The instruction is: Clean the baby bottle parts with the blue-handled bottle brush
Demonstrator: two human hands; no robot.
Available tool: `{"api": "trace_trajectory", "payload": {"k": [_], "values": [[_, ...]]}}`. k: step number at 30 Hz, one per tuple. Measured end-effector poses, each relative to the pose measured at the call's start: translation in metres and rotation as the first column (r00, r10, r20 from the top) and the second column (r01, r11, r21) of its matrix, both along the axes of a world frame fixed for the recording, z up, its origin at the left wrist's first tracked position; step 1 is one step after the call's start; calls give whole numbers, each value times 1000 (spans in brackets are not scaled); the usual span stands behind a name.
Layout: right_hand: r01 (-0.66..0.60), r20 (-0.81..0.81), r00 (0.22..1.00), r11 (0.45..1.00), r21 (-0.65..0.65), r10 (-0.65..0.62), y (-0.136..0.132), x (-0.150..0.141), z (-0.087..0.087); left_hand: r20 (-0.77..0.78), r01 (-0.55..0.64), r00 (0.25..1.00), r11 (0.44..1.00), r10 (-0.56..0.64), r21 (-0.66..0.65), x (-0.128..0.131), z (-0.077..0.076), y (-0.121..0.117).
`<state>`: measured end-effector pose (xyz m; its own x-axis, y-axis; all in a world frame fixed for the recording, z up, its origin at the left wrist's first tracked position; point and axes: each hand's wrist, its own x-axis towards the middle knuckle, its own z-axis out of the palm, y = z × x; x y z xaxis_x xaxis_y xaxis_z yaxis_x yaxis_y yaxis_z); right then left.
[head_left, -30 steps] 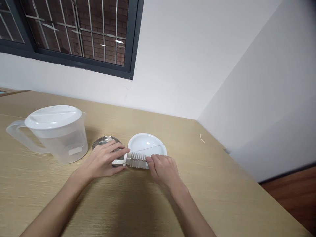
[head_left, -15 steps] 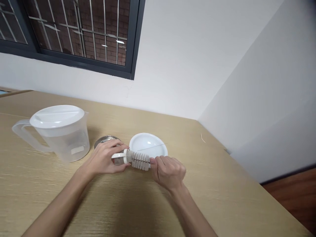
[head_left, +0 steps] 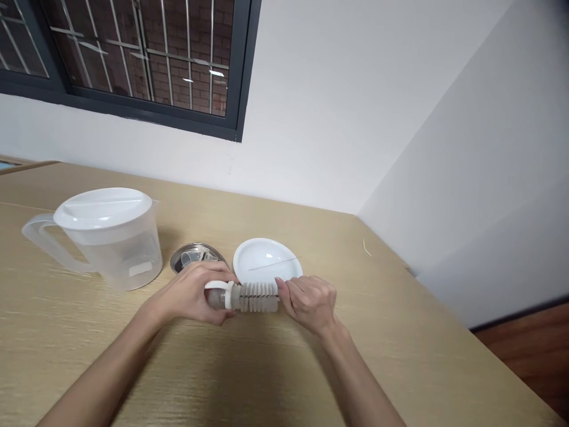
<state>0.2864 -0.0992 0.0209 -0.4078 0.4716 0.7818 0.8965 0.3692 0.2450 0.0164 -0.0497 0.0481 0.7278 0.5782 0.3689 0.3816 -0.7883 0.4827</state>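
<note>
Bottle (head_left: 216, 299) and bristle brush (head_left: 256, 302) sit lower than before, beside white dish (head_left: 250, 255); left hand (head_left: 194, 292) grips bottle, right hand (head_left: 309, 301) pinches brush. Likely step: scrubbing bottle's inside; next stroke needs straight alignment.

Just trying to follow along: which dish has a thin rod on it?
The white dish, right of the metal dish: the thin rod reaches past its rim. The metal dish instead holds small clear pieces.
</note>
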Motion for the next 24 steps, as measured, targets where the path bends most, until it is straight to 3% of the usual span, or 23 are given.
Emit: {"api": "trace_trajectory", "payload": {"k": [7, 16, 24], "values": [[28, 54, 998, 999, 41, -31, -3, -3, 4, -4, -110, 994, 993, 111, 49, 2, -1, 3], [-17, 147, 989, 1000, 24, 13, 3, 2, 10, -71, 54, 996, 994, -61, -91, -1, 1, -3], [10, 157, 987, 991, 136, -31, 0, -3, 18, -143, -150, 978, 988, 152, 21, 6, 2, -4]]}}
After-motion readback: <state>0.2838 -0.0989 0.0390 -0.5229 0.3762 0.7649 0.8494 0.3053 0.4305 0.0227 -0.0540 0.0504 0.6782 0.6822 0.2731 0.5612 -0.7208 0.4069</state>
